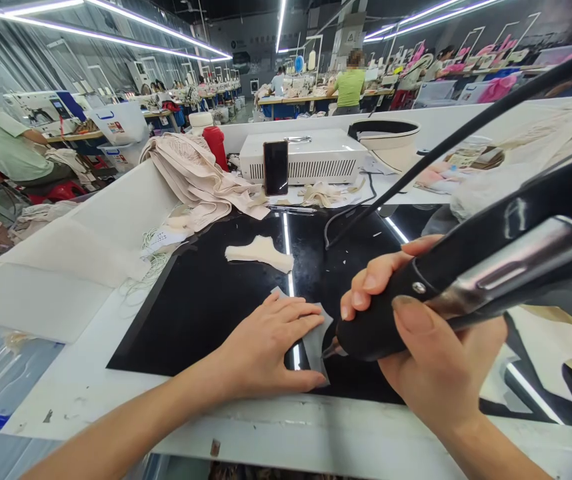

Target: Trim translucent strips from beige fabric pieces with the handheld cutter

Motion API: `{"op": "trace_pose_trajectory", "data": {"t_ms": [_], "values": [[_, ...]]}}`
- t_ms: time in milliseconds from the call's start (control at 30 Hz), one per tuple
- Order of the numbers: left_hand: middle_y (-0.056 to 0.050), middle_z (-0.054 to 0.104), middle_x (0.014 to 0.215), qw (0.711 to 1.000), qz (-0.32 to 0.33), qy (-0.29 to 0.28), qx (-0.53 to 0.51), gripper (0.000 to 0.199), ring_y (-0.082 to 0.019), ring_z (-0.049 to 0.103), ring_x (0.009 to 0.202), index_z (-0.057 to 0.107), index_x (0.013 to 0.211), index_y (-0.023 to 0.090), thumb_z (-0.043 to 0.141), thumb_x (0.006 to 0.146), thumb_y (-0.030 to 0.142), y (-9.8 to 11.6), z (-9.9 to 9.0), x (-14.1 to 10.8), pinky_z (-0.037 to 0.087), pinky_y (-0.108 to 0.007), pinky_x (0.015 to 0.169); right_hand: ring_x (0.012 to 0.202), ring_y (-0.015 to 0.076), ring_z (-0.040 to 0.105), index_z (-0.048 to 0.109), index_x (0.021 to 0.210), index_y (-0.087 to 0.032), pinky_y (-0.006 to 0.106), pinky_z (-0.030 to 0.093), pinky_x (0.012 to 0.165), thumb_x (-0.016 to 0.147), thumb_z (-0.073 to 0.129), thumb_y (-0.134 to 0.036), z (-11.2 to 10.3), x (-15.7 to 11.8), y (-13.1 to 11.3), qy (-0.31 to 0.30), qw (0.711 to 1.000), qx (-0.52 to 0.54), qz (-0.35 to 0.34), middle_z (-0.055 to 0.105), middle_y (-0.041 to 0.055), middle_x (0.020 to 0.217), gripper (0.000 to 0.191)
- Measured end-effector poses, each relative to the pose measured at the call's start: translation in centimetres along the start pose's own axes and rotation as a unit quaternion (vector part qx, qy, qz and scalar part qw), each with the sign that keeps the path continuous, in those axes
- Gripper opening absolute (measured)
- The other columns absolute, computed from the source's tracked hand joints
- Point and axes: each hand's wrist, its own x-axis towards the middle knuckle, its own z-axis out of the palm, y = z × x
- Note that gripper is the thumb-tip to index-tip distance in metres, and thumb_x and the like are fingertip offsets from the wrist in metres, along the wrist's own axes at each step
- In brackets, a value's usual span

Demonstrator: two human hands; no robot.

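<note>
My left hand (pixel 266 337) lies flat with its fingers spread, pressing a thin grey piece (pixel 319 340) onto the glossy black board (pixel 181 320). Wrapped around a thick black corded hand tool (pixel 511 247) with a silver lever is my right hand (pixel 441 363). The tool slants down to the left, and its pointed metal tip is at the right edge of the grey piece. Part of the grey piece is hidden under my left fingers. Beyond that hand, a cream fabric piece (pixel 261 253) rests on the board.
A white vented box (pixel 301 160), a phone (pixel 276 168), a red bottle (pixel 215 148) and a bucket (pixel 391 143) stand at the back. Beige fabric (pixel 201 173) is heaped back left; cut pieces (pixel 549 347) lie right. The black cord (pixel 466 133) crosses overhead. Other people sit at machines beyond.
</note>
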Motion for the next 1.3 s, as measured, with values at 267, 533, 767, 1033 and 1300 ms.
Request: {"op": "trace_pose_trajectory", "data": {"t_ms": [267, 533, 767, 1033, 1300], "values": [[-0.008, 0.051, 0.155, 1.0, -0.002, -0.01, -0.003, 0.08, -0.03, 0.044, 0.144, 0.05, 0.148, 0.022, 0.08, 0.081, 0.051, -0.3, -0.1, 0.1, 0.015, -0.056, 0.127, 0.069, 0.0154, 0.06, 0.06, 0.113, -0.026, 0.031, 0.056, 0.059, 0.084, 0.082, -0.03, -0.2, 0.0, -0.6, 0.002, 1.0, 0.009, 0.014, 0.064, -0.0018, 0.085, 0.037], [-0.003, 0.049, 0.156, 1.0, -0.006, -0.022, -0.003, 0.079, -0.029, 0.043, 0.145, 0.047, 0.151, 0.027, 0.079, 0.081, 0.048, -0.3, -0.4, 0.3, 0.014, -0.057, 0.128, 0.068, 0.0156, 0.057, 0.06, 0.111, -0.027, 0.031, 0.056, 0.059, 0.083, 0.083, -0.031, -0.1, -0.1, -1.1, -0.003, 0.999, 0.011, 0.032, 0.065, -0.0024, 0.082, 0.037], [-0.003, 0.048, 0.157, 1.0, -0.01, -0.021, 0.002, 0.078, -0.028, 0.042, 0.146, 0.049, 0.149, 0.026, 0.079, 0.08, 0.048, -0.3, -0.4, 0.1, 0.013, -0.055, 0.128, 0.068, 0.0153, 0.057, 0.059, 0.111, -0.027, 0.029, 0.056, 0.058, 0.083, 0.083, -0.03, 0.1, -0.1, -1.1, -0.004, 0.999, 0.021, 0.037, 0.065, -0.0027, 0.082, 0.037], [-0.005, 0.048, 0.157, 0.999, -0.013, -0.031, -0.003, 0.078, -0.03, 0.04, 0.147, 0.05, 0.148, 0.025, 0.078, 0.08, 0.049, -0.1, -0.8, 0.4, 0.013, -0.056, 0.128, 0.068, 0.0147, 0.058, 0.059, 0.11, -0.027, 0.03, 0.055, 0.06, 0.084, 0.081, -0.029, 0.2, -0.3, -1.2, -0.01, 0.999, 0.023, 0.038, 0.064, -0.003, 0.082, 0.034], [-0.006, 0.048, 0.157, 1.0, -0.004, -0.022, -0.009, 0.076, -0.031, 0.041, 0.147, 0.051, 0.147, 0.025, 0.079, 0.081, 0.048, -0.1, -0.7, 0.4, 0.012, -0.057, 0.128, 0.068, 0.0159, 0.058, 0.059, 0.112, -0.026, 0.032, 0.054, 0.059, 0.087, 0.078, -0.029, 0.1, -0.6, -1.2, -0.011, 1.0, -0.005, 0.024, 0.063, -0.0015, 0.083, 0.032]]}}
